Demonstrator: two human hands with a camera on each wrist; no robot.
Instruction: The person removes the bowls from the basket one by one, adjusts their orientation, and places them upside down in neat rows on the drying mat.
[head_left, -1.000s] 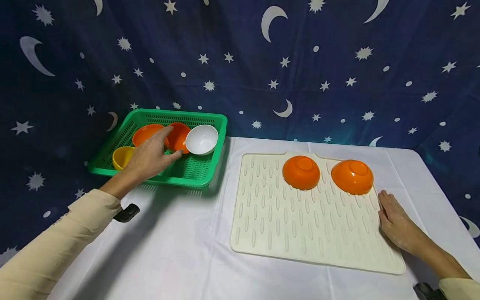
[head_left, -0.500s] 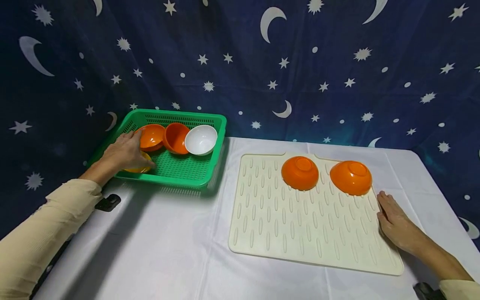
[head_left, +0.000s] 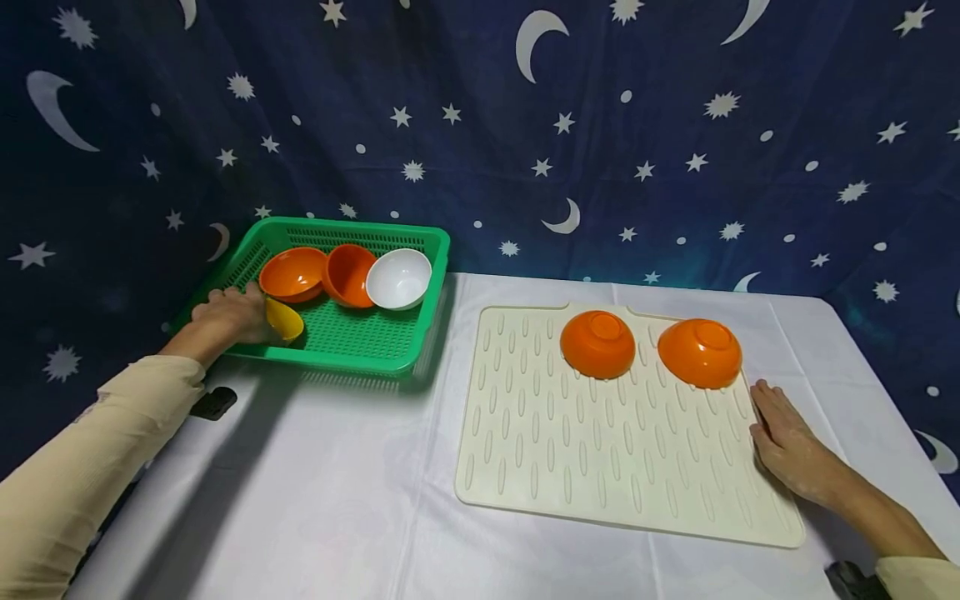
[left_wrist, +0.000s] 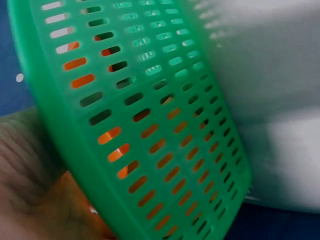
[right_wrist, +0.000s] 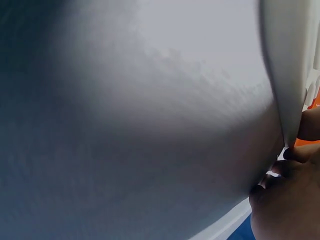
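Note:
My left hand (head_left: pixel 234 317) is inside the near left corner of the green basket (head_left: pixel 408 367), gripping a yellow bowl (head_left: pixel 286 322). The bowl tilts, its opening partly turned away, and my hand hides its left part. In the left wrist view the basket's slotted wall (left_wrist: pixel 145 115) covers most of the hand (left_wrist: pixel 25 165). Two orange bowls (head_left: pixel 293 275) (head_left: pixel 349 276) and a white bowl (head_left: pixel 399 279) sit along the basket's back. My right hand (head_left: pixel 795 450) rests against the right edge of the cream drying mat (head_left: pixel 585 467), fingers extended along it.
Upside down on the mat's far part are two more orange bowls (head_left: pixel 597 344) (head_left: pixel 701 353). A white cloth (head_left: pixel 337 483) covers the table. Behind it hangs a dark blue curtain (head_left: pixel 465 150) with moons and stars.
My left hand has moved left and down from above the orange bowls to the yellow bowl, taken hold of it and tilted it. The right hand stays at the mat's edge.

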